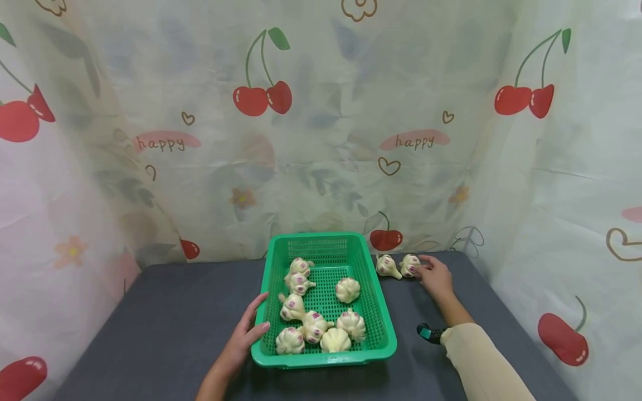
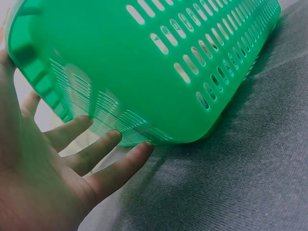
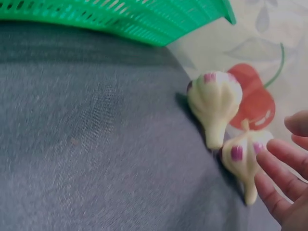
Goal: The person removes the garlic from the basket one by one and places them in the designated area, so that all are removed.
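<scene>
A green plastic basket (image 1: 326, 359) holds several garlic bulbs (image 1: 348, 290) with purple marks. My left hand (image 1: 241, 340) rests at its left rim; in the left wrist view its fingers (image 2: 103, 151) are spread and fairly straight by the perforated outer wall. Two more garlic bulbs lie outside, to the right of the basket: one garlic bulb (image 1: 387, 266) nearer the basket, the other garlic bulb (image 1: 409, 265) beside my right hand (image 1: 437, 278). In the right wrist view that hand's fingers (image 3: 284, 175) are extended at the bulb's side, with no curl around it.
A dark grey cloth-covered table (image 1: 190, 328) lies under everything. Behind it and on both sides hang pale curtains (image 1: 321, 184) printed with cherries. A dark band with a teal part (image 1: 430, 334) is on my right wrist.
</scene>
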The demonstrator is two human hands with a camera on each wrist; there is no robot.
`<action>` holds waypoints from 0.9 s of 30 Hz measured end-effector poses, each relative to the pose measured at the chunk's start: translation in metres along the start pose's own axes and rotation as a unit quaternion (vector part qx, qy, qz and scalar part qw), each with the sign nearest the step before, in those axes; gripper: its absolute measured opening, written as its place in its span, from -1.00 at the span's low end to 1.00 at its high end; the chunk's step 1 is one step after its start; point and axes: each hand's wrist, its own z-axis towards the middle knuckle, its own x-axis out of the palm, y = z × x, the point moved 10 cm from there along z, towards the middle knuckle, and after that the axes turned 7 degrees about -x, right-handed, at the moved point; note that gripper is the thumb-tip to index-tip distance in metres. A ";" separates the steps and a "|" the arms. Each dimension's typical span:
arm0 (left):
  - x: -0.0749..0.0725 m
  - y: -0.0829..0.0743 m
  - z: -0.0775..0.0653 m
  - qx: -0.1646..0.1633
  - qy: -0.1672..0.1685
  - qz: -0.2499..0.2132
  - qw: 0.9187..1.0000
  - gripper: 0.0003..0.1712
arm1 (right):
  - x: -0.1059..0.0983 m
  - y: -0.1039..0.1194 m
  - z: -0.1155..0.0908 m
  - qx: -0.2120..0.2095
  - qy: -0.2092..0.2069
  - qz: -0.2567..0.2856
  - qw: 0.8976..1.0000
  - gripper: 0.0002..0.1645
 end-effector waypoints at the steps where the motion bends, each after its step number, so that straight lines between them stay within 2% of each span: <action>1: 0.000 0.000 0.000 0.000 0.000 0.001 1.000 -0.31 | 0.000 0.004 0.000 -0.002 0.001 0.005 1.000 -0.51; 12: -0.001 0.002 0.001 -0.011 -0.001 0.001 1.000 -0.32 | -0.001 0.053 0.005 -0.031 0.023 0.049 0.998 -0.58; 19: -0.001 0.001 0.001 -0.006 -0.003 0.001 1.000 -0.31 | 0.005 0.082 0.008 -0.049 0.053 0.078 0.994 -0.57; 27: 0.000 0.003 0.001 -0.010 0.000 -0.004 1.000 -0.31 | 0.019 0.124 -0.001 -0.105 0.095 0.093 0.986 -0.55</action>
